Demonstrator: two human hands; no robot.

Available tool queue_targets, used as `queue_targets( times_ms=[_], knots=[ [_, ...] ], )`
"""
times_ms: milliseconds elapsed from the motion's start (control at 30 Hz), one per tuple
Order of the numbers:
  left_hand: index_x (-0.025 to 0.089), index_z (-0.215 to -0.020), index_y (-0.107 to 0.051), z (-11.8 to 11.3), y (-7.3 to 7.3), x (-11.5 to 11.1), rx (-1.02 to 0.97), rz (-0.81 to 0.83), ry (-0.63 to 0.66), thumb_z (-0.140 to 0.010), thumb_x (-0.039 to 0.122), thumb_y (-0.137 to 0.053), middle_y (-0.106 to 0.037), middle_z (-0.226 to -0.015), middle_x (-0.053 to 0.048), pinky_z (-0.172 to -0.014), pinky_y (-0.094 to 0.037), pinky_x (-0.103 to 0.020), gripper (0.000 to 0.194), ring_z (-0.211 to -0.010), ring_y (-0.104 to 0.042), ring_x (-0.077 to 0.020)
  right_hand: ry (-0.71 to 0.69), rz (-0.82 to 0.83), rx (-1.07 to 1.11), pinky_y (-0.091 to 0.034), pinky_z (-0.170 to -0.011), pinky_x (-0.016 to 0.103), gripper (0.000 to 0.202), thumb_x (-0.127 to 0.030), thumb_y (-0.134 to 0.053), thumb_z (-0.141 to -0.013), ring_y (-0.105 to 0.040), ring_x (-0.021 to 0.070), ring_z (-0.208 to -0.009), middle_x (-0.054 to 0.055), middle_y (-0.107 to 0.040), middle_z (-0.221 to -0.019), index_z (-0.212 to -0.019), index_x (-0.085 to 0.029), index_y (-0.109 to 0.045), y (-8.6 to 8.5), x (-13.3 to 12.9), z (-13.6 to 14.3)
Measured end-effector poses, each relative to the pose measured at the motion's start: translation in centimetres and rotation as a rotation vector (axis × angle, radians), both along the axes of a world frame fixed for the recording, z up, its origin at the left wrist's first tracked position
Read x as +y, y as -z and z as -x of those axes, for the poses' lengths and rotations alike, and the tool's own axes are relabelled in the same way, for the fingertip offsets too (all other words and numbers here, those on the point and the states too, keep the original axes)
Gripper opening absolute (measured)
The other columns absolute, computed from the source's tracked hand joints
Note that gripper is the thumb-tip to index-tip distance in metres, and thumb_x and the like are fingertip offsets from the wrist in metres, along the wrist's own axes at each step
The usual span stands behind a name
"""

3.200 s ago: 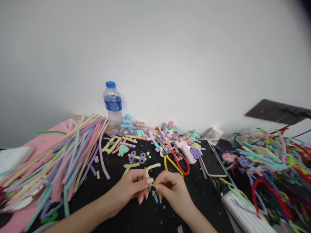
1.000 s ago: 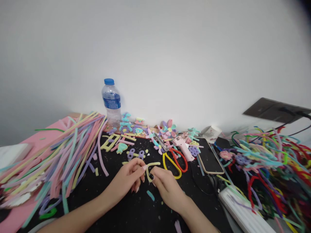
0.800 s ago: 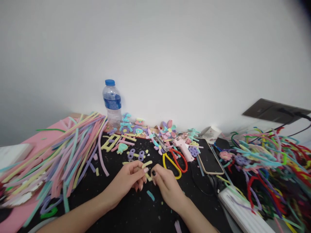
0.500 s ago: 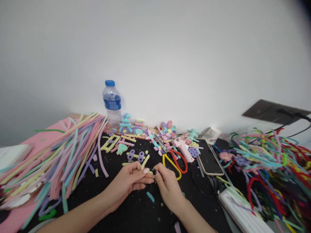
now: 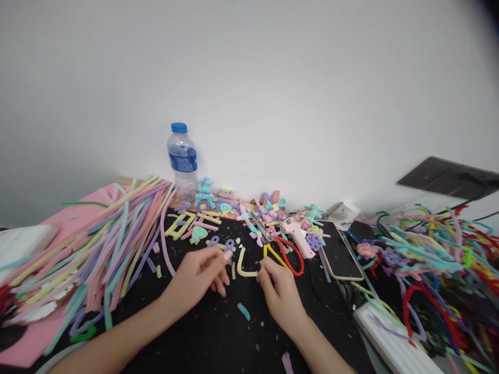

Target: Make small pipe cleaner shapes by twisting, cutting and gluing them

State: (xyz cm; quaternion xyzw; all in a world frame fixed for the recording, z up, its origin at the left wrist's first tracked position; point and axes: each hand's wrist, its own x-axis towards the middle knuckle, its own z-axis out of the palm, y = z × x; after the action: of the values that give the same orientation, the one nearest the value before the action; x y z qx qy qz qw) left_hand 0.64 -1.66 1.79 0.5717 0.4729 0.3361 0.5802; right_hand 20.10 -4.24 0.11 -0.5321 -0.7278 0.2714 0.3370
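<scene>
A pale yellow pipe cleaner [image 5: 242, 267], bent into an L, is pinched at its right end by my right hand [image 5: 278, 288]. My left hand [image 5: 202, 272] is off to the left of it, fingers apart and slightly curled, with nothing visible in them. Just beyond the left fingertips lie purple pipe cleaner loops [image 5: 214, 241] on a yellow strip. Scissors with red and yellow handles [image 5: 290, 257] rest behind my right hand. A short teal piece [image 5: 244, 311] lies on the black mat [image 5: 210, 337] between my forearms.
Pastel pipe cleaners [image 5: 117, 249] are heaped at left, coloured ones [image 5: 429, 259] at right. A water bottle [image 5: 184, 161] stands against the wall. A pink glue gun [image 5: 298, 238], a phone [image 5: 341, 252] and a white power strip [image 5: 393, 340] lie to the right. Shaped pieces [image 5: 198, 234] line the back.
My left hand has let go of the yellow pipe cleaner and moved left, its fingers opening. The bent piece now hangs out from my right hand alone. The view has shifted slightly.
</scene>
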Motion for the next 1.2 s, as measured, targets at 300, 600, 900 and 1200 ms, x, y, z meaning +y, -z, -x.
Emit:
queue_targets(
  times_ms=[300, 600, 900, 1200],
  knots=[
    [0.019, -0.058, -0.045, 4.4, -2.0, 2.8, 0.746, -0.315, 0.01, -0.084, 0.043, -0.045, -0.055, -0.051, 0.001, -0.046, -0.036, -0.024, 0.035, -0.043, -0.053, -0.0138, -0.015, -0.025, -0.292, -0.024, -0.054, 0.024, 0.026, -0.018, -0.036, -0.09, -0.043, 0.0124, -0.056, -0.004, -0.04, -0.058, -0.064, -0.021, -0.033, -0.2, -0.6, 1.5],
    [0.018, -0.057, -0.05, 5.1, 0.5, 2.6, 0.757, 0.006, 0.263, -0.084, 0.044, -0.038, -0.063, -0.049, -0.004, -0.044, -0.044, -0.024, 0.04, -0.041, -0.062, -0.0177, -0.05, -0.111, -0.601, -0.022, -0.053, 0.027, 0.02, -0.017, -0.042, -0.089, -0.055, 0.0148, -0.058, 0.0, -0.06, -0.063, -0.071, -0.019, -0.051, 0.4, -0.9, 4.3],
    [0.018, -0.057, -0.048, 4.6, 0.2, 2.0, 0.74, 0.04, 0.328, -0.084, 0.037, -0.034, -0.062, -0.047, -0.005, -0.041, -0.046, -0.023, 0.035, -0.041, -0.062, -0.0178, -0.002, -0.121, -0.711, -0.02, -0.052, 0.029, 0.02, -0.017, -0.044, -0.087, -0.058, 0.0159, -0.057, 0.001, -0.063, -0.061, -0.069, -0.019, -0.054, 0.7, -0.7, 5.0],
    [0.019, -0.054, -0.049, 4.9, -0.1, 2.4, 0.771, -0.034, 0.185, -0.088, 0.042, -0.031, -0.059, -0.045, -0.005, -0.043, -0.04, -0.027, 0.045, -0.037, -0.057, -0.0176, 0.016, -0.125, -0.557, -0.023, -0.05, 0.025, 0.027, -0.018, -0.034, -0.092, -0.052, 0.0129, -0.051, 0.0, -0.057, -0.058, -0.069, -0.018, -0.049, 0.3, -1.2, 3.4]
  ],
)
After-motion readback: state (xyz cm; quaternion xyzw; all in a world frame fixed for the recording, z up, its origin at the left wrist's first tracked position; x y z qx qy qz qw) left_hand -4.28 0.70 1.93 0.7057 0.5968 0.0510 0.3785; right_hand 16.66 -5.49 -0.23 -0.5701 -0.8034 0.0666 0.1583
